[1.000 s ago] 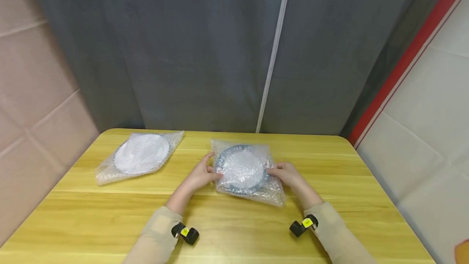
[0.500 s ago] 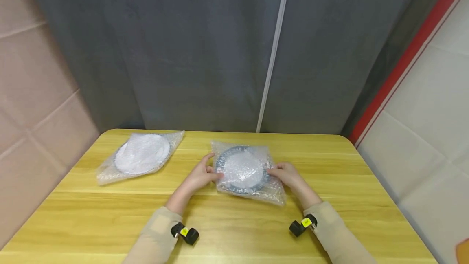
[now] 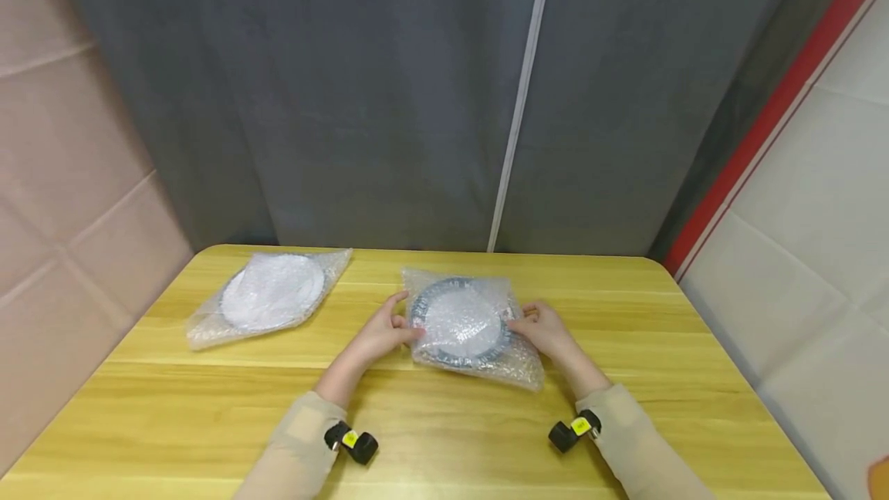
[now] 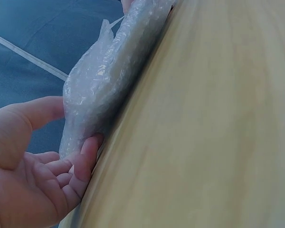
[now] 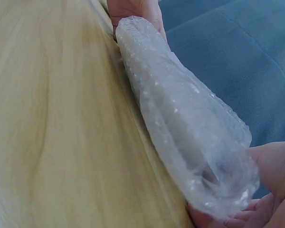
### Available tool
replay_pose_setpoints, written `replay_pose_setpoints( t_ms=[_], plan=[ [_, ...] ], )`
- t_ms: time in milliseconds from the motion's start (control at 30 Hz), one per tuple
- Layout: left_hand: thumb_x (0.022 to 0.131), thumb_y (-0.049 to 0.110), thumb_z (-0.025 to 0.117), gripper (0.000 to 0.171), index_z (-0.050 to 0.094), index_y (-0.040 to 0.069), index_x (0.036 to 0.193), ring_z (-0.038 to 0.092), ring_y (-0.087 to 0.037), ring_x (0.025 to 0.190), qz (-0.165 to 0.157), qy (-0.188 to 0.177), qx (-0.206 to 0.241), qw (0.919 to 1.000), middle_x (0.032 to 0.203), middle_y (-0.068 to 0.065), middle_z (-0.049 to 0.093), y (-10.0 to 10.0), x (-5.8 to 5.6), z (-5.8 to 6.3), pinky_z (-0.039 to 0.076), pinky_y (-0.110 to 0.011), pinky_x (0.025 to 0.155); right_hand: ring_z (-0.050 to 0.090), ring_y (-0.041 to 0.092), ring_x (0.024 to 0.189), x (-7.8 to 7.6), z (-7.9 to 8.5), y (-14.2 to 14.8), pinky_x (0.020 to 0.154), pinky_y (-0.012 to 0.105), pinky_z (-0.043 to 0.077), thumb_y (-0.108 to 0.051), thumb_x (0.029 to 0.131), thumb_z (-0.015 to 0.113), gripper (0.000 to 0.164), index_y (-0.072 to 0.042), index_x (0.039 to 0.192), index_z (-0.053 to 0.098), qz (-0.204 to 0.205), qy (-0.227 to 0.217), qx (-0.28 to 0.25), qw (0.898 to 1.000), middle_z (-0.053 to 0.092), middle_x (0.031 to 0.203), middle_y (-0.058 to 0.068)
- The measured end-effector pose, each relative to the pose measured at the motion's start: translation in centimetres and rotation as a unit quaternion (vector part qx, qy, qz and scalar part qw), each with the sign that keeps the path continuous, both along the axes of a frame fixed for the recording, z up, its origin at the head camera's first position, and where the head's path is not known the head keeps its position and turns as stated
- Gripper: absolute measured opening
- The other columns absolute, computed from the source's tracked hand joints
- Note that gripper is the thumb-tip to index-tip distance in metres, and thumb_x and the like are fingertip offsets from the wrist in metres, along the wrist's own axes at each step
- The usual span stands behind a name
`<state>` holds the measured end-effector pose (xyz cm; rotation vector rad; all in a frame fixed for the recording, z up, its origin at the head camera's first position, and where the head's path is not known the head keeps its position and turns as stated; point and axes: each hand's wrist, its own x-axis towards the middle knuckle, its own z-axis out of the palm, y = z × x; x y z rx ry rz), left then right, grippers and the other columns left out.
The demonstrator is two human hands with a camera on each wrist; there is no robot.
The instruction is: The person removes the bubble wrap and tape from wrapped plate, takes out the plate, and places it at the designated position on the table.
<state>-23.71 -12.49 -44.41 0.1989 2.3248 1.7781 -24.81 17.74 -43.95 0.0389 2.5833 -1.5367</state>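
In the head view a round plate with a patterned blue-grey rim, sealed in bubble wrap, lies at the middle of the wooden table. My left hand grips its left edge, thumb on top. In the left wrist view, the fingertips of that hand tuck under the wrap. Opposite, my right hand pinches the right edge with its thumb over the wrap. The right wrist view shows the packet edge-on between both hands, close to the tabletop; whether it touches is hard to tell.
A second bubble-wrapped plate lies at the back left of the table. Behind the table hangs a dark grey curtain. Pale panels stand at left and right, the right one edged in red. Black wrist cameras sit on both sleeves.
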Motion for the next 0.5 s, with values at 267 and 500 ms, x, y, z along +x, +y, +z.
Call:
replay_pose_setpoints(
  t_ms=[267, 500],
  plan=[
    [0.083, 0.002, 0.070, 0.086, 0.015, -0.005, 0.149, 0.057, -0.022, 0.066, -0.025, 0.001, 0.011, 0.9996, 0.073, -0.011, 0.061, 0.1, 1.6, 2.6, 0.048, -0.031, 0.060, 0.051, 0.040, 0.114, 0.6, 0.9, 0.0, 0.090, 0.048, 0.048, -0.017, 0.089, 0.067, 0.046, 0.005, 0.125, 0.050, 0.013, 0.045, 0.043, 0.998, 0.050, 0.128, 0.026],
    [0.083, 0.003, 0.070, 0.087, 0.014, -0.004, 0.150, 0.056, -0.020, 0.064, -0.023, -0.003, 0.013, 0.9997, 0.073, -0.010, 0.061, 0.0, 0.7, 1.1, 0.047, -0.029, 0.058, 0.051, 0.038, 0.112, 1.2, 1.9, -0.6, 0.090, 0.048, 0.048, -0.015, 0.088, 0.067, 0.038, 0.003, 0.120, 0.056, 0.009, 0.081, 0.062, 0.995, 0.053, 0.124, 0.022]
  ],
)
